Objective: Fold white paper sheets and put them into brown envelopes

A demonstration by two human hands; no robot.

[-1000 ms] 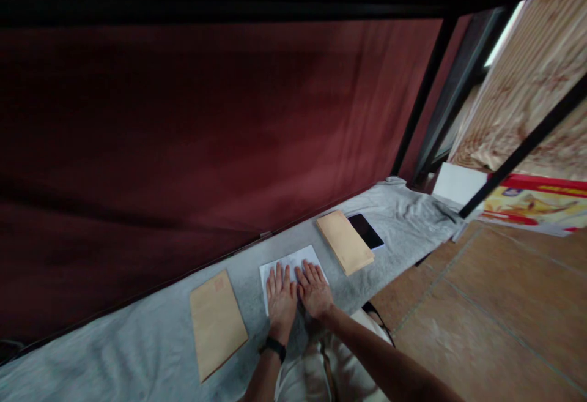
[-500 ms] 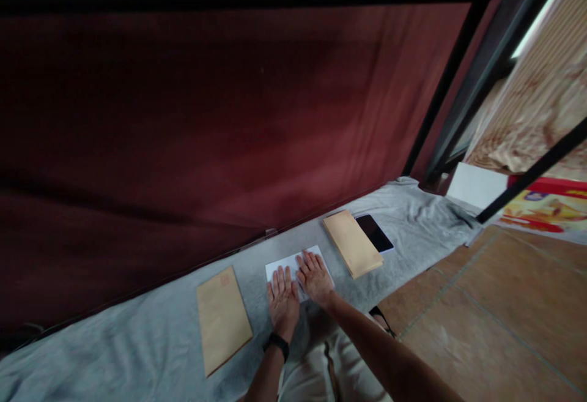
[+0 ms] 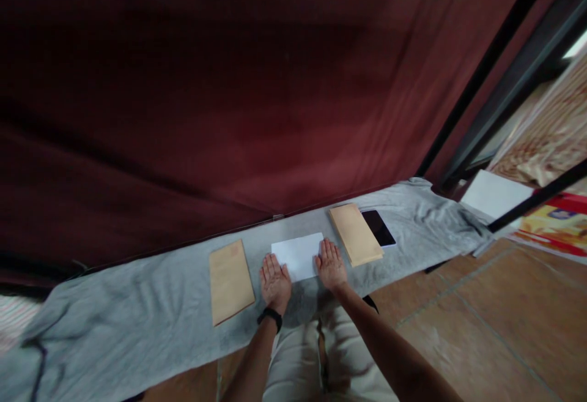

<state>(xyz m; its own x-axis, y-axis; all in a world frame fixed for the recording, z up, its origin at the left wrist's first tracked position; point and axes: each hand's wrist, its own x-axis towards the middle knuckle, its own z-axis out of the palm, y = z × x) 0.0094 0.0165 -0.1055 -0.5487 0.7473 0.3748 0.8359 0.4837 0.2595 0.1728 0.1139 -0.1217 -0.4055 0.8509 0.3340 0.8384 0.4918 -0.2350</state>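
A folded white paper [image 3: 298,254] lies on a grey cloth [image 3: 137,310] that covers a long narrow table. My left hand [image 3: 274,279] lies flat on the paper's near left corner, fingers stretched out; a black band is on that wrist. My right hand [image 3: 331,264] lies flat at the paper's right edge, fingers together and extended. Neither hand holds anything.
A brown envelope [image 3: 230,279] lies left of my left hand. A stack of brown envelopes [image 3: 355,233] lies right of the paper, with a dark phone [image 3: 378,227] beside it. A dark red curtain hangs behind the table. Tiled floor, black metal poles and a white board [image 3: 493,194] are on the right.
My hands have slid apart from the middle of the paper to its left and right edges. The paper now looks flat and smooth. The camera has swung, showing more of the table's left end.
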